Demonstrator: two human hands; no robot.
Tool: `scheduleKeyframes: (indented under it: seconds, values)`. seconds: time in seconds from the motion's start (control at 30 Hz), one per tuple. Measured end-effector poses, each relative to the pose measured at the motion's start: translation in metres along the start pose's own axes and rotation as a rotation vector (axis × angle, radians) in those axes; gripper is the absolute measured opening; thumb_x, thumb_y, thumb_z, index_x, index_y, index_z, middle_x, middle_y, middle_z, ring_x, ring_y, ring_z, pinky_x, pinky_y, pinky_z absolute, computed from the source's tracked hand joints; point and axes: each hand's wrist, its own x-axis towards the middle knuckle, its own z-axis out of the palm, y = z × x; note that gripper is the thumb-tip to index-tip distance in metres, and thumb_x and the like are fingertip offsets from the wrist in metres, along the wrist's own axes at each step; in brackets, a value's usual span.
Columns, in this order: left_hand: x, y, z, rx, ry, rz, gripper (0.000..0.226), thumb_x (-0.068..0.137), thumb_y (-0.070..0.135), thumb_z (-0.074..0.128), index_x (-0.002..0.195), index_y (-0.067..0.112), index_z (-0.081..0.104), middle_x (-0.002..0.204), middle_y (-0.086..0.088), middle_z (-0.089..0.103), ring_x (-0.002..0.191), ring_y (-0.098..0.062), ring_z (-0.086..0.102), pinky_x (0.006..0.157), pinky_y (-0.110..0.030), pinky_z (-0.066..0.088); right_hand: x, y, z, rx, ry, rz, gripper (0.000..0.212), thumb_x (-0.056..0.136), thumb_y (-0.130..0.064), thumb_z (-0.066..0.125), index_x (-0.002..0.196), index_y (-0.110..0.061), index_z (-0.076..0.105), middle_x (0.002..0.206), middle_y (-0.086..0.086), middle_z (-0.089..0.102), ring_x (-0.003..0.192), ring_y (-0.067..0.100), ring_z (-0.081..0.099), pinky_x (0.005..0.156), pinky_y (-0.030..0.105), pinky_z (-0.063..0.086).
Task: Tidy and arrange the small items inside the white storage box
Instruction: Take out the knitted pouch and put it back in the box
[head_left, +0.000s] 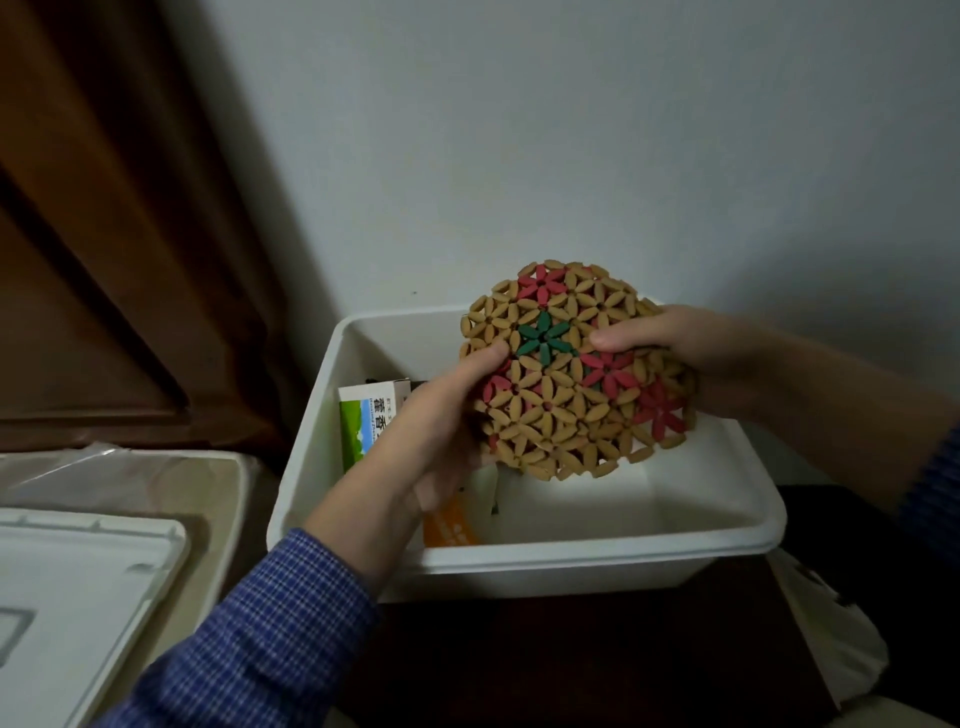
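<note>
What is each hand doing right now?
Left hand: grips the beaded mat.
Right hand: grips the same mat's other side.

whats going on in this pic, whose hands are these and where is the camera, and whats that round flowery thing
There is no machine here: a person wears a camera on the head, looking forward and down, so you see their own two arms in blue checked sleeves. Both hands hold a round mat of tan bead-like pieces with red and green flowers, the left hand on its left edge and the right hand on its right edge. They hold it above an open white box. Inside the box, on the left, stands a green and white carton, with something orange nearer the front. A white lid lies to the left of the box.
</note>
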Motion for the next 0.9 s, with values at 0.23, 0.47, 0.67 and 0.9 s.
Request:
scheduleKeyframes:
  seconds: [0.23,0.47,0.67,0.9]
  values:
    - [-0.014,0.002,0.006,0.06,0.098,0.127,0.04,0.083,0.016,0.076,0.119,0.004,0.064,0.107,-0.013,0.075,0.098,-0.028,0.073,0.085,-0.043,0.059,-0.01,0.014,0.008,0.028,0.06,-0.027,0.048,0.087,-0.026,0.073,0.132,-0.014,0.061,0.124,0.013,0.071,0.113,0.034,0.069,0.085,0.044,0.06]
    - [-0.036,-0.009,0.004,0.213,0.151,0.402,0.049,0.08,0.007,0.079,0.124,0.015,0.059,0.113,-0.004,0.074,0.104,-0.022,0.071,0.084,-0.042,0.06,-0.034,0.023,0.04,-0.067,0.312,-0.337,0.05,0.078,-0.01,0.082,0.125,-0.01,0.064,0.116,0.01,0.074,0.108,0.029,0.072,0.088,0.046,0.06]
    - [-0.078,-0.021,-0.001,0.241,0.031,0.641,0.05,0.077,0.006,0.079,0.119,0.024,0.059,0.114,-0.005,0.073,0.109,-0.024,0.069,0.086,-0.035,0.058,-0.077,0.035,0.084,-0.145,0.515,-0.542,0.067,0.06,-0.026,0.089,0.12,-0.014,0.061,0.109,0.005,0.074,0.102,0.018,0.073,0.075,0.032,0.062]
    - [-0.127,-0.068,-0.006,0.354,-0.045,0.646,0.052,0.077,0.016,0.083,0.122,0.024,0.058,0.115,-0.009,0.068,0.109,-0.026,0.067,0.09,-0.034,0.056,-0.124,0.099,0.127,-0.215,0.61,-0.615,0.053,0.065,-0.031,0.094,0.108,-0.037,0.066,0.106,-0.009,0.074,0.097,0.005,0.073,0.069,0.018,0.059]
